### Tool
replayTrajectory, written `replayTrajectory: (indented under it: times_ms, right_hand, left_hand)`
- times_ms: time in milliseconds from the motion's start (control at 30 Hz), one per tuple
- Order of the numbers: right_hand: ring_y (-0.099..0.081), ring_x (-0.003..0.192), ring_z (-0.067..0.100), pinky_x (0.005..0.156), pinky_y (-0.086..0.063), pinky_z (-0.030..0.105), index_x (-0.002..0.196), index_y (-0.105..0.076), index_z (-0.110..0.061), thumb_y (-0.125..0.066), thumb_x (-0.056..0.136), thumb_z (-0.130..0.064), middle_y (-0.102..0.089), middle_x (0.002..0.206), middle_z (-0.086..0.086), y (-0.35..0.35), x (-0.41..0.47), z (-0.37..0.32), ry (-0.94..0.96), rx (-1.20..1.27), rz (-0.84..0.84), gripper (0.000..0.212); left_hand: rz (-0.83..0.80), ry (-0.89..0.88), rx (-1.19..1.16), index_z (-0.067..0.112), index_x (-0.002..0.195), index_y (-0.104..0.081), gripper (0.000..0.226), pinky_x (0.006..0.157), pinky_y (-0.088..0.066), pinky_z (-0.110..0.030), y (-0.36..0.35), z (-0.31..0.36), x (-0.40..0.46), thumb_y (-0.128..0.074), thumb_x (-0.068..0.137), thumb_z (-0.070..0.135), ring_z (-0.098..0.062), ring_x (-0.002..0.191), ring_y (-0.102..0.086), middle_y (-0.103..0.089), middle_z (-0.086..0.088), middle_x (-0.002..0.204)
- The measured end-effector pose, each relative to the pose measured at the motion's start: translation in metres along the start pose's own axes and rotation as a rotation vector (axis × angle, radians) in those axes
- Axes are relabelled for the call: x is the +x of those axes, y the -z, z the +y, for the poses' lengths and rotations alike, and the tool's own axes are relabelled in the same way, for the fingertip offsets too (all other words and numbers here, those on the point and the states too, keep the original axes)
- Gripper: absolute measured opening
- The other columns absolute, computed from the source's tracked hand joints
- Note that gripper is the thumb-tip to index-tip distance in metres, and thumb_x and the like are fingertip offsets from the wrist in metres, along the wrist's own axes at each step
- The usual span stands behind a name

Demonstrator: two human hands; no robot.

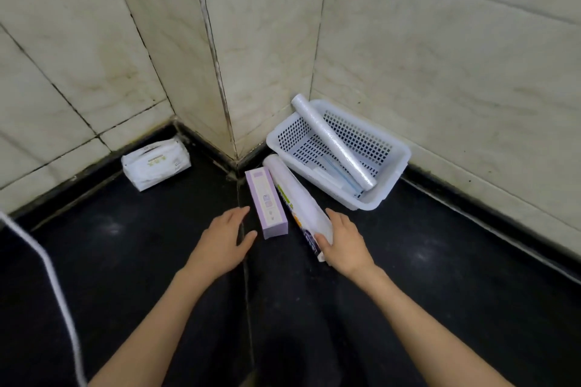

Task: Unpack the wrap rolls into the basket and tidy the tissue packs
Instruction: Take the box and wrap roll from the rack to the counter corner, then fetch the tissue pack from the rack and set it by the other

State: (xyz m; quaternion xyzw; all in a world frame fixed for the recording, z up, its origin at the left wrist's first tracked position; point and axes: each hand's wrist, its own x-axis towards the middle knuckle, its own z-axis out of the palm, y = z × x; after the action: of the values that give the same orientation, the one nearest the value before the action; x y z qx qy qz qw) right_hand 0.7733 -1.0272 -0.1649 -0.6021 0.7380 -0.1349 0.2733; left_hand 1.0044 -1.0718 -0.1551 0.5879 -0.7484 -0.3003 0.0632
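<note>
A purple box [266, 202] lies on the dark counter near the wall corner. Beside it on the right lies a white wrap roll in printed packaging [295, 198]. My right hand [342, 240] grips the near end of that roll, thumb on top. My left hand [224, 240] hovers open just left of the purple box, holding nothing. A white perforated basket [394, 163] sits tilted against the right wall. Inside it, a clear wrap roll [331, 141] leans across the rim, with a flat blue-edged pack beneath. A white tissue pack [156, 163] rests by the left wall.
Tiled walls meet in a protruding corner behind the objects. A white cable [55, 286] runs down the left side of the black counter [125, 261]. A seam divides the counter down the middle.
</note>
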Motion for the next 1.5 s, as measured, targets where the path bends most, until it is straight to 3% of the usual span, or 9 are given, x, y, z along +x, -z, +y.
replayTrajectory:
  times_ms: [133,267,400,600,1033,1233,1500]
  right_hand:
    - [-0.035,0.133,0.025,0.11,-0.028,0.036,0.143,-0.027,-0.011,-0.048,0.092,-0.035,-0.035,0.147,0.008,0.034,-0.041,-0.009,0.092,-0.051,0.154,0.059]
    - [-0.029,0.137,0.022,0.114,-0.024,0.044,0.143,-0.026,-0.017,-0.048,0.091,-0.041,-0.032,0.15,0.006,0.056,-0.1,-0.005,0.082,-0.094,0.27,0.061]
    - [-0.022,0.141,0.019,0.117,-0.015,0.045,0.145,-0.022,-0.023,-0.044,0.091,-0.047,-0.025,0.154,0.003,0.061,-0.172,0.017,-0.076,-0.112,0.361,0.063]
    - [-0.024,0.141,0.019,0.116,-0.02,0.045,0.145,-0.024,-0.022,-0.045,0.091,-0.047,-0.026,0.153,0.002,0.055,-0.305,0.051,-0.368,-0.04,0.498,0.063]
    - [-0.025,0.14,0.019,0.114,-0.024,0.046,0.145,-0.025,-0.021,-0.047,0.09,-0.046,-0.029,0.152,0.004,0.09,-0.615,0.16,-0.878,-0.061,0.942,0.064]
    - [-0.023,0.141,0.019,0.114,-0.023,0.047,0.145,-0.023,-0.024,-0.047,0.089,-0.049,-0.027,0.153,0.002,0.105,-0.767,0.237,-1.022,-0.151,0.953,0.066]
    - [-0.025,0.14,0.02,0.114,-0.023,0.047,0.144,-0.026,-0.023,-0.047,0.089,-0.049,-0.029,0.152,0.003,0.144,-0.9,0.337,-1.112,-0.189,0.96,0.065]
  left_hand:
    - [0.172,-0.216,0.155,0.018,0.143,-0.029,0.059,0.112,-0.028,-0.04,0.014,0.034,-0.035,-0.049,0.091,0.037,-0.025,0.137,-0.029,-0.032,-0.008,0.15]
    - [0.188,-0.386,0.207,0.016,0.142,-0.032,0.059,0.112,-0.028,-0.041,0.012,0.068,-0.061,-0.049,0.09,0.039,-0.023,0.136,-0.031,-0.036,-0.007,0.148]
    - [0.092,-0.548,0.209,0.019,0.142,-0.029,0.058,0.113,-0.025,-0.042,-0.014,0.1,-0.088,-0.047,0.091,0.04,-0.019,0.138,-0.027,-0.033,-0.003,0.149]
    - [-0.157,-0.743,0.213,0.026,0.146,-0.018,0.059,0.118,-0.016,-0.044,-0.062,0.154,-0.14,-0.038,0.094,0.044,-0.019,0.144,-0.012,-0.018,0.001,0.156]
    - [-0.384,-1.369,0.245,0.027,0.145,-0.021,0.058,0.118,-0.016,-0.04,-0.217,0.374,-0.339,-0.037,0.093,0.047,-0.017,0.144,-0.012,-0.02,0.004,0.155]
    - [-0.409,-1.542,0.257,0.024,0.145,-0.021,0.058,0.117,-0.018,-0.042,-0.313,0.469,-0.465,-0.037,0.094,0.045,-0.018,0.144,-0.014,-0.022,0.002,0.155]
    - [-0.448,-1.595,0.247,0.024,0.145,-0.021,0.058,0.118,-0.018,-0.042,-0.408,0.569,-0.56,-0.038,0.094,0.045,-0.018,0.144,-0.015,-0.023,0.001,0.155]
